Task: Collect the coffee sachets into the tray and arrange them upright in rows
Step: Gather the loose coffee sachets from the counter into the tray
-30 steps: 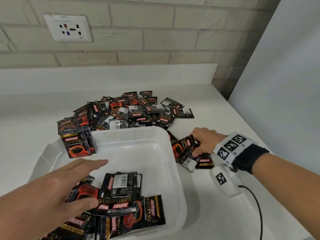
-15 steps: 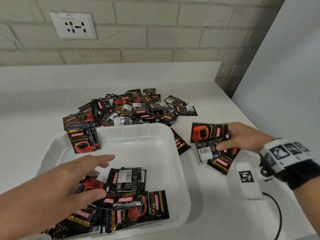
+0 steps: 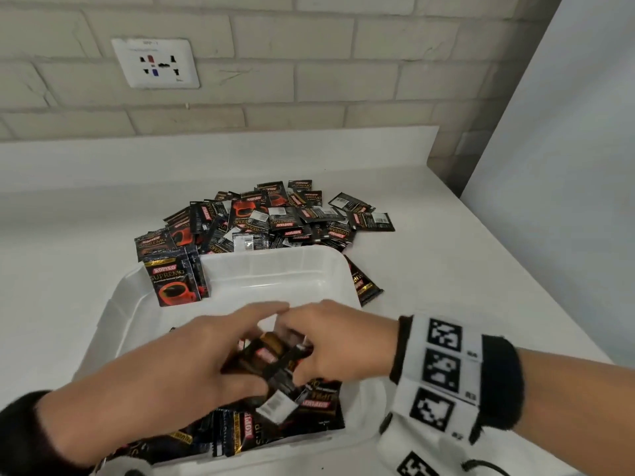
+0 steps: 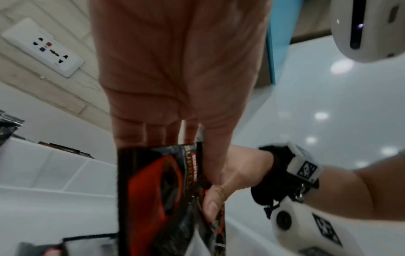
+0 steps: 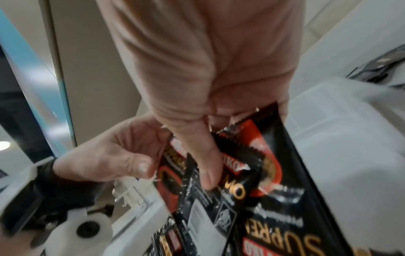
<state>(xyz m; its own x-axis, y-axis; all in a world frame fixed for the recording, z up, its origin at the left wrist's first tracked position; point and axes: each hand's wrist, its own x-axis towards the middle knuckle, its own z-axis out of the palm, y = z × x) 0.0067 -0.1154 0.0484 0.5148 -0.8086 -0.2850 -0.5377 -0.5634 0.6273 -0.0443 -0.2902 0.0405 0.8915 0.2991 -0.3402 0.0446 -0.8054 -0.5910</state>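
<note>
My right hand [image 3: 338, 341] has come in from the counter beyond the tray's right edge and now meets my left hand [image 3: 206, 359] over the near half of the tray [image 3: 275, 269]. Both pinch one small bunch of sachets [image 3: 271, 359] between them, so that pickup is delivered, not yet stood up. Beneath lie loose sachets [image 3: 309, 407], flat along the tray's near edge. At the far left corner a short upright row [image 3: 175, 281] stands. Beyond the far edge the main pile [image 3: 275, 218] waits; one sachet [image 3: 364, 283] lies by the right edge. I judge most work remains.

The right wrist view shows my thumb [image 5: 206, 162] pressed on the bunch; the head view hides it. The left wrist view shows my fingers [image 4: 153, 131] straight behind a sachet.
</note>
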